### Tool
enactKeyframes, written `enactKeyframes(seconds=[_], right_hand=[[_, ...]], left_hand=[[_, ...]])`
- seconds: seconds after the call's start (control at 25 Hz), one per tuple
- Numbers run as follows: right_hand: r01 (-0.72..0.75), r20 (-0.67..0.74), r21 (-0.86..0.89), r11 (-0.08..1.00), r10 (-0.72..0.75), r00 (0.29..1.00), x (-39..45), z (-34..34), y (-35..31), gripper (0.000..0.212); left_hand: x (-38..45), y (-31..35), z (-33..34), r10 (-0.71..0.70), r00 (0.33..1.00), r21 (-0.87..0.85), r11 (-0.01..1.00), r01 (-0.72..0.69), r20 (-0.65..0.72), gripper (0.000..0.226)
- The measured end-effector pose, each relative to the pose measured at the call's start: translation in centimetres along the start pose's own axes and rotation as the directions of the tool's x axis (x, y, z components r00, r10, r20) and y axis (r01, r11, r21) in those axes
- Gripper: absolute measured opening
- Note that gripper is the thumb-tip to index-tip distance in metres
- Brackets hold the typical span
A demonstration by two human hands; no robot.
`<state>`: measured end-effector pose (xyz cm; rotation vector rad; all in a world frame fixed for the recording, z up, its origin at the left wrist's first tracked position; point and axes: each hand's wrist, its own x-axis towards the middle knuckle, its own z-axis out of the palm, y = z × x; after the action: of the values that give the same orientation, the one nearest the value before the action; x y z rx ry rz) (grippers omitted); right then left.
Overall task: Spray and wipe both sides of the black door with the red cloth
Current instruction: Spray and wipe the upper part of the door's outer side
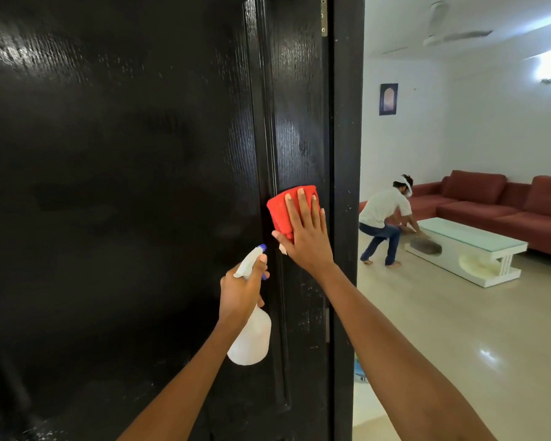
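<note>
Here, item by item, with places given relative to the tall glossy black wooden door (pixel 124 186): the door is filling the left and centre of the head view, its surface streaked with pale glare; a metal hinge (pixel 324 15) is showing at its upper right edge, against the black door frame (pixel 347 154).

The folded red knitted cloth (pixel 283 208) is lying flat against the door's right-hand vertical strip, at about mid-height; the right hand (pixel 306 237) is pressing on it with fingers straight and slightly spread, the palm covering the cloth's lower right part, the thumb reaching out to the left below the cloth.

The white translucent plastic spray bottle with a blue nozzle tip (pixel 252 335) is hanging just in front of the door, below and left of the cloth; the left hand (pixel 242 291) is gripping its neck, fingers curled round it, the forefinger lying along the trigger head; the nozzle is pointing up toward the cloth.

To the right of the door, past the frame, an open room is showing; a person in a white shirt and jeans (pixel 384 221) is bending over a white low table with a glass top (pixel 477 249); a long red fabric sofa (pixel 506 205) is standing behind the table; a small dark framed picture (pixel 388 99) is hanging on the white wall.
</note>
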<state>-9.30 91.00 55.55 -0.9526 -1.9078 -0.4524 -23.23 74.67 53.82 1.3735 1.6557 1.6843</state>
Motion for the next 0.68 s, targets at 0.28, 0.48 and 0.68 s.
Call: enactKeyframes(seconds=[0.28, 0.48, 0.68], right_hand=[[-0.035, 0.035, -0.006, 0.999, 0.035, 0.999, 2.3, -2.9, 3.5, 0.083], [0.0, 0.053, 0.039, 0.999, -0.002, 0.999, 5.2, -4.6, 3.7, 0.083], [0.033, 0.081, -0.002, 0.999, -0.033, 0.996, 4.2, -3.9, 4.2, 0.085]], left_hand=[[-0.2, 0.3, 0.5, -0.023, 0.999, -0.011, 1.0, 0.023, 0.034, 0.045], [-0.3, -0.2, 2.1, -0.103, 0.991, 0.043, 0.994, 0.1, 0.08, 0.047], [0.2, -1.0, 3.0, -0.263, 0.961, 0.144, 0.958, 0.249, 0.086, 0.051]])
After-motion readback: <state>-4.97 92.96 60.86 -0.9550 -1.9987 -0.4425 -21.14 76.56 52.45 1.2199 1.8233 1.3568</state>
